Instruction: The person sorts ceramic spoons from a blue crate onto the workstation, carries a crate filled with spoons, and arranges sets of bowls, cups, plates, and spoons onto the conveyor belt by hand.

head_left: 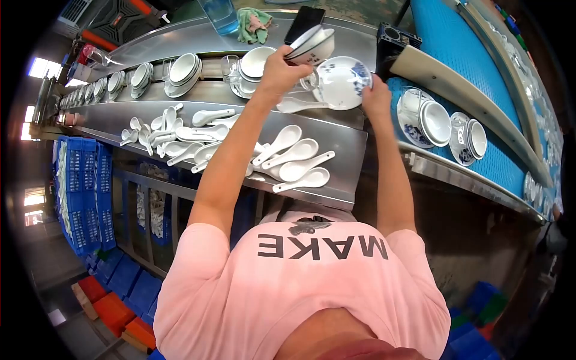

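Holding tableware at the upper centre of the frame, you have both hands closed on pieces. Your left hand (287,71) is clamped on a stack of nested bowls (314,44), tilted above the left part of a blue-and-white plate (341,84). Your right hand (377,99) grips that plate by its right rim. A clear glass (310,80) appears just below the bowls; whether your left fingers also hold it cannot be told. A white spoon (300,105) lies at the plate's lower left, handle pointing toward it.

Below, at the centre, loose spoons (299,170) lie heaped on a steel counter (347,159). Along the upper left runs a row of stacked bowls and dishes (183,69), with glasses among them. At the right, a blue belt (505,174) carries two table settings (434,123) below a pale rail (459,96). Near the top edge, note a crumpled cloth (254,25), and to its right a dark flat object (303,23), partly hidden by the bowls. Blue crates (81,195) stand at the left.
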Available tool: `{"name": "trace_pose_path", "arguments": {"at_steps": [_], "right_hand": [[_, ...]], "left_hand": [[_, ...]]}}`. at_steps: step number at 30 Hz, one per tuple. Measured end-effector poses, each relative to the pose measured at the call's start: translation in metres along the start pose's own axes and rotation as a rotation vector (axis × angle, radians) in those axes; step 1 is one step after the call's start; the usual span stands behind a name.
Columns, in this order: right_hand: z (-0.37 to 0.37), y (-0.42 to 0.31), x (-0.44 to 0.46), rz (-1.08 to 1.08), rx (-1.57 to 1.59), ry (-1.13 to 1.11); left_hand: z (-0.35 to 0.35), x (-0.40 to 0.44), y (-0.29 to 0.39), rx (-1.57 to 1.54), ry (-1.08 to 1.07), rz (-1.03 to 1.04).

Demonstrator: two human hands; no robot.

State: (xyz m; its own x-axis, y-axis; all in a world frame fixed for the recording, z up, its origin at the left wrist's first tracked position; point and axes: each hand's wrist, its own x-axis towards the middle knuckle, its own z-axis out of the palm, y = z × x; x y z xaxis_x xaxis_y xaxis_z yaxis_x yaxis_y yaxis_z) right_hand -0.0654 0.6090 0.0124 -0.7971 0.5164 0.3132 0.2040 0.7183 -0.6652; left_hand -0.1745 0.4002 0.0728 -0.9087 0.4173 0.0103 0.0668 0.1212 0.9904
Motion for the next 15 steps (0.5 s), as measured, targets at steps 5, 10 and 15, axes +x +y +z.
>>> {"name": "trace_pose_path", "arguments": {"at_steps": [5, 10, 15], "right_hand": [[-0.029, -0.031, -0.004, -0.147, -0.181, 0.047], [-0.138, 0.043, 0.027, -0.192, -0.314, -0.064], [-0.144, 0.071, 0.038, 0.145, -0.311, -0.471]], "left_hand": [[0.026, -0.002, -0.01, 0.269, 0.013, 0.143], [0.036, -0.003, -0.037, 0.566, -0.061, 0.346], [0.017, -0.001, -0.047, 0.699, -0.226, 0.468]]}}
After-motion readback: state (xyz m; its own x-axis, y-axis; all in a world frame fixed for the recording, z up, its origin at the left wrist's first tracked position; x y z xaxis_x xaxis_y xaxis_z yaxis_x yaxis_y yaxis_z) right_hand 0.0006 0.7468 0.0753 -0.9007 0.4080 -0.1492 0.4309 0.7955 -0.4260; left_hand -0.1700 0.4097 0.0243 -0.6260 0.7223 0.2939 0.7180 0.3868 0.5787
